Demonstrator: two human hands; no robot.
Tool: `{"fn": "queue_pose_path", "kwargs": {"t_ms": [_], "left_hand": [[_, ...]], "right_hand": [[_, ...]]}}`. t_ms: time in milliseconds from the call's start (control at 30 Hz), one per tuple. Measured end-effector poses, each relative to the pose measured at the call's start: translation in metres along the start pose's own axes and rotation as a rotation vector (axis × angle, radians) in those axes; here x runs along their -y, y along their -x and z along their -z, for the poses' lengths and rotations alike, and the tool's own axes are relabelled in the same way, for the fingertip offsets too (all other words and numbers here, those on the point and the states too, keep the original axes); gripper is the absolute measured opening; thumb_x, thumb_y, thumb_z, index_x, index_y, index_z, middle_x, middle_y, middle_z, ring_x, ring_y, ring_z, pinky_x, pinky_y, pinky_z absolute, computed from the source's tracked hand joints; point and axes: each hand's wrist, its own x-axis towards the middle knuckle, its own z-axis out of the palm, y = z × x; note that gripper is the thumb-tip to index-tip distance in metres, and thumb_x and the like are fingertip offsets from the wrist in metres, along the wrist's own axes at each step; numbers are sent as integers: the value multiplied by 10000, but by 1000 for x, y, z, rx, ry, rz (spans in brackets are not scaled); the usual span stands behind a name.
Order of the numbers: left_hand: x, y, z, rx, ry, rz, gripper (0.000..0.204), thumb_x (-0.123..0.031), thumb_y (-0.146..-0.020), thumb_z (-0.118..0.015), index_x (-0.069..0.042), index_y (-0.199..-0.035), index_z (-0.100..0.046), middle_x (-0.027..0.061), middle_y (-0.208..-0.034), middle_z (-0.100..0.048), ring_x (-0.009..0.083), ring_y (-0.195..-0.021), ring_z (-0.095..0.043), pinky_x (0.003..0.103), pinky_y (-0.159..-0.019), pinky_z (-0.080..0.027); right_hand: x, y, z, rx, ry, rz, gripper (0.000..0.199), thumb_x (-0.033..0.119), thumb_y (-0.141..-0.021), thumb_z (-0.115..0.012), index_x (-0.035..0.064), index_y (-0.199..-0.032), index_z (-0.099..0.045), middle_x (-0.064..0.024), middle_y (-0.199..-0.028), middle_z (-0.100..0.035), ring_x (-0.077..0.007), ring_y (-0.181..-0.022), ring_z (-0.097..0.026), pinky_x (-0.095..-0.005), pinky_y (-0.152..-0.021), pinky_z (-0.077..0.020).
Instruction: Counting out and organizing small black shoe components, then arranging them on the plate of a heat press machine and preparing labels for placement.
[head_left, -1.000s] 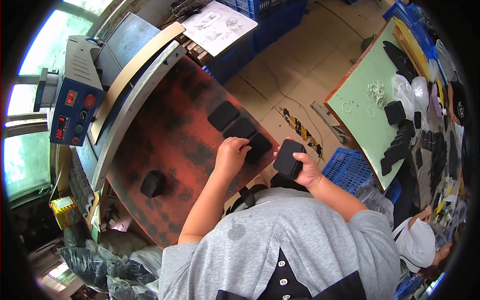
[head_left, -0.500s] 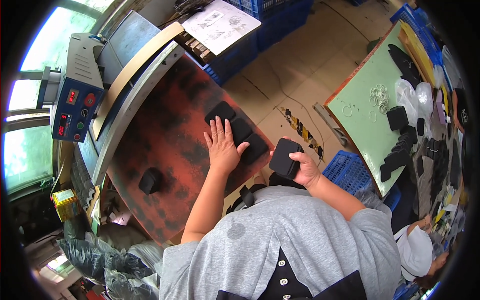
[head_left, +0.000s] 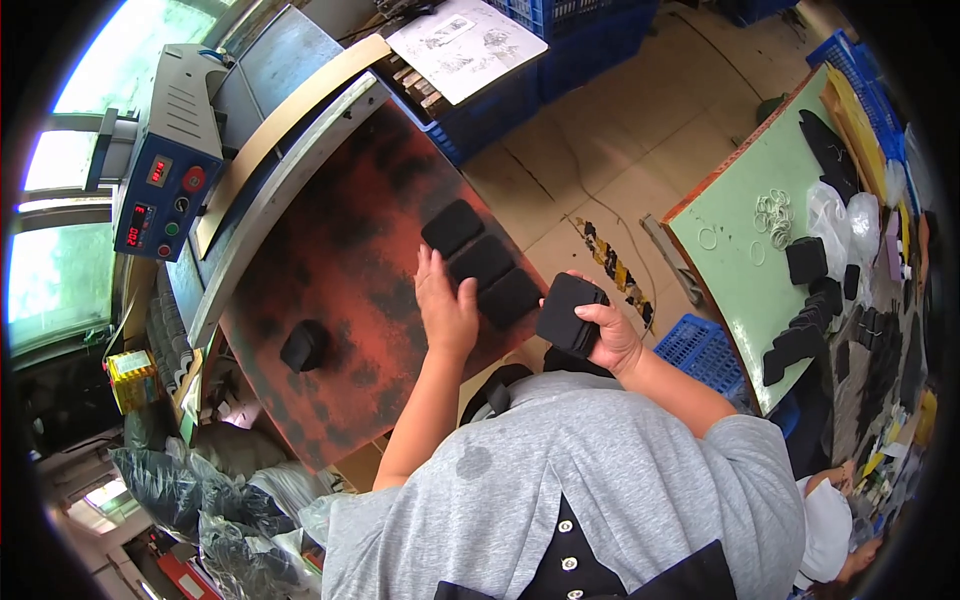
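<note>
Three rounded black pads lie in a slanting row on the red, black-smudged work table: a far pad, a middle pad and a near pad. My left hand is at the left side of the row, edge-on, its fingers stretched out and holding nothing. In front of my chest my right hand grips a small stack of black pads, thumb on top; its lower layers are partly hidden. A separate black piece sits farther left on the table.
At the left stands a machine control box with red displays, beside a curved grey bar. To the right, a pale green table carries black pieces and pale rings. A blue basket stands below it. Plastic bags lie lower left.
My left hand has lifted off the pads and drawn back toward me, turning onto its edge. The three pads now show fully. My right hand keeps its stack; the whole view has shifted slightly.
</note>
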Motion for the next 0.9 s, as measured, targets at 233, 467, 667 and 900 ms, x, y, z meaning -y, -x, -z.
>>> {"fn": "queue_pose_path", "kwargs": {"t_ms": [233, 467, 667, 900], "left_hand": [[-26, 30, 59, 419, 1008, 724, 109, -49, -861, -700, -26, -958, -657, 6, -843, -661, 82, -739, -603, 223, -672, -491], [82, -27, 93, 254, 612, 456, 6, -25, -853, -671, -21, -849, -673, -38, -749, -619, 45, -664, -534, 205, -618, -440], [147, -75, 92, 339, 432, 325, 90, -55, -837, -697, 7, -900, -680, -5, -712, -639, 68, -619, -555, 229, -589, -465], [159, -66, 84, 133, 192, 62, 174, -115, -817, -721, -4, -944, -676, 126, -820, -657, 181, -713, -619, 311, -671, -500]], "right_hand": [[-44, -21, -46, 22, 110, -20, 545, -59, -847, -574, 101, -1343, -413, -136, -1216, -554, -263, -1120, -598, -425, -965, -536], [-108, -38, -56, 20, 33, -33, 574, -12, -820, -618, 115, -1346, -427, -135, -1221, -571, -300, -1172, -572, -482, -991, -504], [-166, -39, -47, 5, -87, -30, 582, -40, -774, -588, 126, -1319, -468, -159, -1187, -582, -363, -1195, -556, -538, -1003, -481], [-192, -33, -56, -65, -57, 74, 563, -46, -790, -603, 130, -1310, -474, -146, -1208, -575, -365, -1186, -562, -538, -999, -485]]}}
